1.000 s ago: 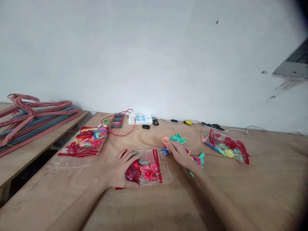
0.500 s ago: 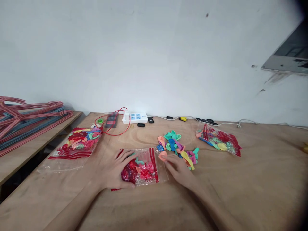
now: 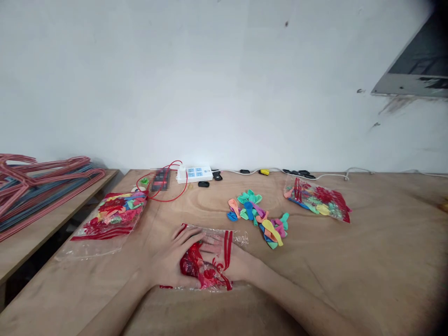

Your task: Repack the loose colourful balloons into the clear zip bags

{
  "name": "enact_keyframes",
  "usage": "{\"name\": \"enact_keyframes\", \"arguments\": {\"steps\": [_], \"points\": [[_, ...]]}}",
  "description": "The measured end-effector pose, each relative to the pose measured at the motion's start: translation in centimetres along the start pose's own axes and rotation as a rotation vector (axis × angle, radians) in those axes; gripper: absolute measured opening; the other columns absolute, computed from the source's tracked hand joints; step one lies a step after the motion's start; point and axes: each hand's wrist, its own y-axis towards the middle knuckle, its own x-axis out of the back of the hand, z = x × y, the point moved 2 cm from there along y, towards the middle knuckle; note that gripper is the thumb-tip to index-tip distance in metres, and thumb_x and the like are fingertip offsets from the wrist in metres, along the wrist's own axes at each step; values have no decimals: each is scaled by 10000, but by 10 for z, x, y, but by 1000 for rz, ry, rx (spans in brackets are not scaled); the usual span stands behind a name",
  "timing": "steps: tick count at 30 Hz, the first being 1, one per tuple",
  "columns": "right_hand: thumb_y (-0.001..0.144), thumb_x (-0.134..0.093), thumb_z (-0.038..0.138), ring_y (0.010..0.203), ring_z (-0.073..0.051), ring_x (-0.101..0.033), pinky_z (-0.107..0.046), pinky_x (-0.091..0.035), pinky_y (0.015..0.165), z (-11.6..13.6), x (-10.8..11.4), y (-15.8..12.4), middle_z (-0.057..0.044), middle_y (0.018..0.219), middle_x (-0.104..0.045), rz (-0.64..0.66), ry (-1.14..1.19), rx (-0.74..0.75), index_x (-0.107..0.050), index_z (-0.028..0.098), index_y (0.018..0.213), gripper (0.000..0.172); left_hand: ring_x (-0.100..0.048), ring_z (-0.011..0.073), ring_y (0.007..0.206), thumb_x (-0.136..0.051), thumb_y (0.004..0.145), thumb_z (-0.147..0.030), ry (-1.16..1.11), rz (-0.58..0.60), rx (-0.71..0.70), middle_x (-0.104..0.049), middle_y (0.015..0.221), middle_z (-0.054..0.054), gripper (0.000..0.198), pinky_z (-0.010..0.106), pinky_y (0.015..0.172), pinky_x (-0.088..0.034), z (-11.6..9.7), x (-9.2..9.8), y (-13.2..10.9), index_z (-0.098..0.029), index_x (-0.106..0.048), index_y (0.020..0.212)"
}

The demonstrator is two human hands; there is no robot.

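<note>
A clear plastic bag with red print and balloons inside lies flat on the wooden table. My left hand is curved over the bag's left part, thumb at the lower edge, gripping it from outside. Through the bag's right end my right hand reaches inside; its fingers look stretched out under the film. Their tips are hidden near my left hand, and no balloon shows in them. Just beyond, loose balloons in green, blue, orange and purple lie in a heap, with a yellow balloon on the near side.
Filled balloon bags lie at left and at right. Along the wall are a white power strip, a red cable, a pale cord and small black items. Hangers lie on a separate board at left.
My right hand has moved left from beside the bag's opening into the bag. The orange balloon it held is no longer visible in its fingers. My left hand stays on the bag.
</note>
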Motion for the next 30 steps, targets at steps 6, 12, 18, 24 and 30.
{"name": "enact_keyframes", "arguments": {"steps": [6, 12, 18, 24, 30], "points": [[1061, -582, 309, 1432, -270, -588, -484, -465, 1225, -8, 33, -27, -102, 1492, -685, -114, 10, -51, -622, 255, 1513, 457, -376, 416, 1576, -823, 738, -825, 12, -28, 38, -403, 1704, 156, 1221, 650, 1322, -212, 5, 1, 2, -314, -285, 1708], [1061, -509, 178, 1231, -273, -711, -496, -556, 1074, -35, 59, -78, -65, 1307, -786, -339, -87, -264, -726, 303, 1378, 404, -403, 446, 1547, -791, 733, -862, 124, -49, 123, -437, 1695, 128, 1197, 649, 1294, -273, 13, 18, -1, -320, -335, 1698], [1063, -543, 264, 1201, -311, -705, -560, -520, 1078, -73, 83, -119, -70, 1281, -787, -533, -195, -492, -794, 314, 1228, 304, -469, 458, 1487, -758, 759, -867, 245, -69, 165, -479, 1680, 84, 1133, 651, 1250, -331, 11, 33, -3, -356, -357, 1687], [1063, -563, 329, 1152, -320, -684, -514, -523, 1015, -88, 95, -132, -80, 1248, -790, -577, -280, -599, -803, 277, 1212, 287, -476, 452, 1480, -744, 774, -871, 305, -75, 150, -476, 1688, 84, 1110, 668, 1299, -181, 12, 36, -3, -351, -375, 1683], [1054, -563, 325, 1129, -323, -682, -497, -530, 970, -93, 89, -134, -85, 1234, -797, -535, -321, -652, -814, 259, 1169, 284, -476, 433, 1488, -717, 788, -882, 327, -62, 154, -473, 1691, 74, 1101, 625, 1307, -196, 15, 36, -4, -348, -377, 1689]]}}
